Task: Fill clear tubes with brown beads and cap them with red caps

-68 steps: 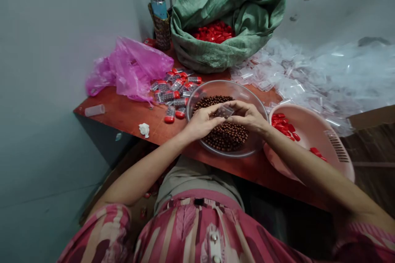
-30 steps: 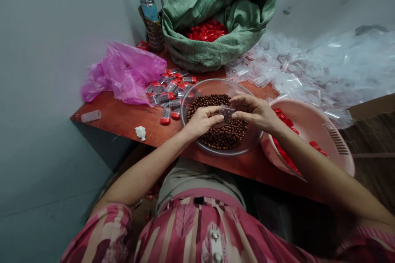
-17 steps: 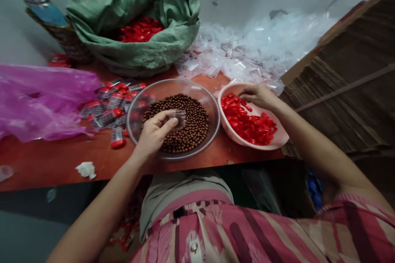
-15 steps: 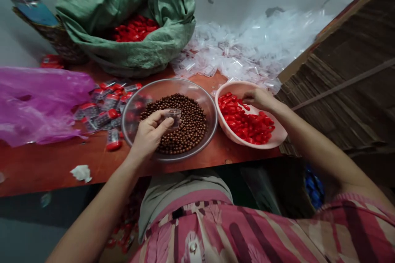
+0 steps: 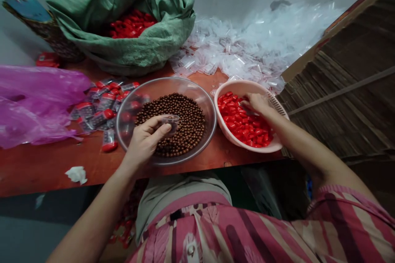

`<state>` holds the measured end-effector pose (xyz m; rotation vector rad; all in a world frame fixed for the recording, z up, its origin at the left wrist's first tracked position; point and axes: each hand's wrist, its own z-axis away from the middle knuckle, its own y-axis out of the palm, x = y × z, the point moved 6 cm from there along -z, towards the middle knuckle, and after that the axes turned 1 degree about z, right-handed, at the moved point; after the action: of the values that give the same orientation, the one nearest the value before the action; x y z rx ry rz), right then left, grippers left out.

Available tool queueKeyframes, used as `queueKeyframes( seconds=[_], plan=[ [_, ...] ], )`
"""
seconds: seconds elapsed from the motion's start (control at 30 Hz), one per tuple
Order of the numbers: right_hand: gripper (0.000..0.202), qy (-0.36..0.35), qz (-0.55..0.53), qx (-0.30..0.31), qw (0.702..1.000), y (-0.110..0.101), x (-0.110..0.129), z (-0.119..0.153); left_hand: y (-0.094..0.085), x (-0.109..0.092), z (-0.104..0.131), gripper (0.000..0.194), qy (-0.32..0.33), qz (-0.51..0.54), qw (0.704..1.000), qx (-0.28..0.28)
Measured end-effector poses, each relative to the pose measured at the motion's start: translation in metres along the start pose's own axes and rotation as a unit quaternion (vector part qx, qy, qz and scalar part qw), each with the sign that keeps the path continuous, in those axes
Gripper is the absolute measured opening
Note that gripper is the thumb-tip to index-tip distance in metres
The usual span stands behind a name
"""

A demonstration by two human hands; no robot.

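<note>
Fingers of the left hand (image 5: 145, 139) pinch a small clear plastic vial (image 5: 171, 121), open mouth turned to the right, held just above the heap of small brown round beads (image 5: 182, 121) that fills the wide clear glass bowl (image 5: 197, 90). The bowl sits near the front edge of the reddish-brown wooden table (image 5: 46, 168), in the middle of the scene.

To the right, the right hand (image 5: 254, 102) reaches into the pale pink plastic basin (image 5: 234, 88), its fingertips curled down among the red plastic caps (image 5: 247, 125) piled inside. Whether those fingers have closed on a cap cannot be told; the hand covers the spot. The basin stands just beside the glass bowl, almost touching it.

Left of the bowl lies a loose cluster of filled vials with red caps (image 5: 101, 109), and farther left a crumpled pink plastic bag (image 5: 33, 102). A small white crumpled scrap (image 5: 76, 174) lies near the table's front edge on the left.

At the far side stands a green woven sack (image 5: 123, 49), its mouth rolled open on more red caps. Far right of it spreads a big heap of empty clear vials (image 5: 253, 49). In the far left corner a woven basket (image 5: 46, 33) holds a blue-labelled bottle (image 5: 18, 0). Stacked brown corrugated cardboard (image 5: 345, 102) rises on the right beyond the basin.
</note>
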<state>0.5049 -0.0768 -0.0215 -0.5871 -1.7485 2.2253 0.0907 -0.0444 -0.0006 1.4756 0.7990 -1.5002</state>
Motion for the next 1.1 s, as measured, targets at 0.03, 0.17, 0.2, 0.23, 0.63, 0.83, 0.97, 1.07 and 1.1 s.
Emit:
queueKeyframes(
  seconds=[0.03,0.17,0.2,0.23,0.63,0.83,0.97,1.07,1.1],
  plan=[
    [0.038,-0.009,-0.01,-0.003,1.0,0.001,0.0,-0.001,0.001,-0.001,0.0,0.037,0.001,0.001,1.0,0.0],
    [0.035,-0.015,-0.045,-0.018,0.999,0.0,-0.005,-0.004,0.002,-0.003,0.0,0.038,0.004,0.007,1.0,0.001],
    [0.036,-0.017,-0.069,-0.039,0.997,-0.004,-0.005,-0.002,0.003,-0.003,0.0,0.039,0.002,0.013,1.0,0.007],
    [0.038,-0.025,-0.107,-0.072,0.991,-0.012,-0.003,0.001,0.004,-0.004,0.0,0.039,-0.001,0.022,1.0,0.016],
    [0.036,-0.388,-0.24,-0.227,0.86,-0.098,0.217,0.126,0.026,-0.015,0.004,0.041,0.007,0.107,0.99,0.089],
    [0.037,-0.457,-0.326,-0.175,0.809,-0.094,0.229,0.133,0.009,-0.011,0.004,0.043,0.029,0.124,0.99,0.068],
    [0.025,-0.409,-0.376,-0.178,0.812,-0.11,0.212,0.13,0.004,-0.015,0.004,0.037,0.093,0.013,0.993,0.072],
    [0.03,-0.423,-0.361,-0.19,0.809,-0.124,0.21,0.135,0.0,-0.024,0.005,0.03,0.149,-0.105,0.982,0.039],
    [0.031,-0.439,-0.343,-0.188,0.809,-0.126,0.212,0.138,0.0,-0.026,0.006,0.027,0.161,-0.129,0.978,0.032]
  ],
)
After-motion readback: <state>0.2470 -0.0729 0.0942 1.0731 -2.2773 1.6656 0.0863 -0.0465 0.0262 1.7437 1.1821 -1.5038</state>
